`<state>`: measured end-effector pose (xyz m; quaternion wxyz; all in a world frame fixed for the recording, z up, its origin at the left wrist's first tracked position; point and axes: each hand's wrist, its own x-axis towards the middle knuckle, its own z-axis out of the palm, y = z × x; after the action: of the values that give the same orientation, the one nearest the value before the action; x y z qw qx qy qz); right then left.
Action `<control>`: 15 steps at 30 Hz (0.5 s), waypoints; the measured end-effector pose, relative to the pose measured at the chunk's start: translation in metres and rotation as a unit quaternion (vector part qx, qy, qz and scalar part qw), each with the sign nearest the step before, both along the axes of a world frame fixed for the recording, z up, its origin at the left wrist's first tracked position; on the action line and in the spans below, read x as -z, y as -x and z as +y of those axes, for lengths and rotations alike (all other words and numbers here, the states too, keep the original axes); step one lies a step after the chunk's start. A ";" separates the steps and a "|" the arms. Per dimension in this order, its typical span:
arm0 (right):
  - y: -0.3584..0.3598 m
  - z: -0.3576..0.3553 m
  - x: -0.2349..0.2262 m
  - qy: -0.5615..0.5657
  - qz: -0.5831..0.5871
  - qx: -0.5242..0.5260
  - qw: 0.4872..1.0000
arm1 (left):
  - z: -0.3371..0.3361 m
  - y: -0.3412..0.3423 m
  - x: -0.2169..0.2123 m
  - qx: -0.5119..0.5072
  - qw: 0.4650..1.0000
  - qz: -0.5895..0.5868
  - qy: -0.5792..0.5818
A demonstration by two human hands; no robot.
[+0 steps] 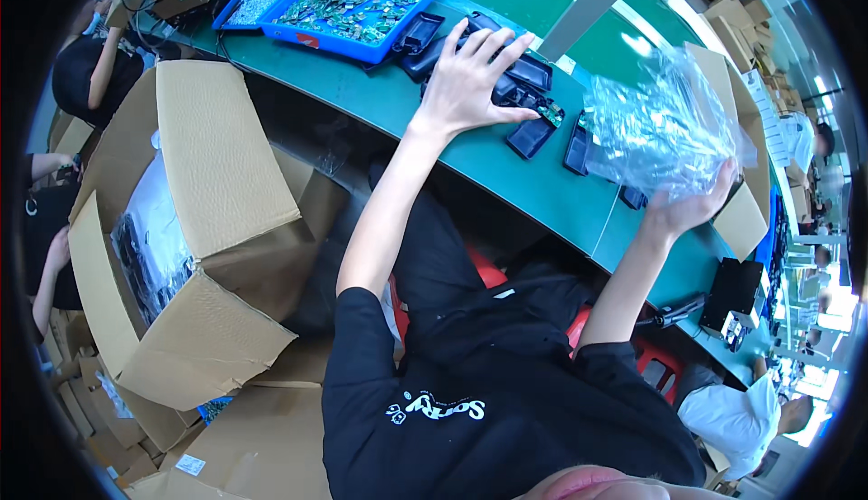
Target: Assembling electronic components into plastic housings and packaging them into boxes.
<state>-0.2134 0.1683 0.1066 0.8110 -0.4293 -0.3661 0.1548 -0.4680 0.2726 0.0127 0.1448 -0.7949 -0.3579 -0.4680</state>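
My left hand (466, 84) reaches over the green bench with its fingers spread apart. Beneath it and around it lie several black plastic casings (528, 136), some with small green circuit boards (550, 114) in them. Whether the palm touches a casing cannot be made out. At the right, my right hand (692, 206) is closed on the lower edge of a crumpled transparent plastic bag (660, 125), which stands above the bench. One more dark casing (577, 149) sits beside the bag, partly covered by it.
A blue tray (380, 50) of small circuit boards stands at the back left. Cardboard boxes (226, 147) crowd my left side, one open with bagged items inside. A grey metal post (597, 7) rises behind the casings. A black box (734, 294) is far right. Other people work on both sides.
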 end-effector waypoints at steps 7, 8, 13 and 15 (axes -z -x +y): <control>-0.031 -0.036 0.022 -0.058 0.104 -0.073 0.990 | -0.021 -0.002 0.005 0.038 0.994 -0.007 -0.104; -0.037 -0.040 0.031 -0.107 0.148 -0.149 0.972 | -0.047 -0.013 -0.009 0.087 0.983 -0.154 -0.042; 0.018 -0.081 0.186 0.105 0.140 -0.335 0.926 | -0.182 -0.073 -0.033 0.263 0.684 -0.635 0.245; 0.090 -0.107 0.207 0.263 -0.241 -0.346 0.868 | -0.198 -0.072 -0.018 0.325 0.495 -0.750 0.295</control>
<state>-0.3030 0.0610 -0.1007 0.4495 -0.4965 -0.6208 0.4076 -0.3963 0.0749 0.0305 -0.5836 -0.2012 -0.1652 -0.7691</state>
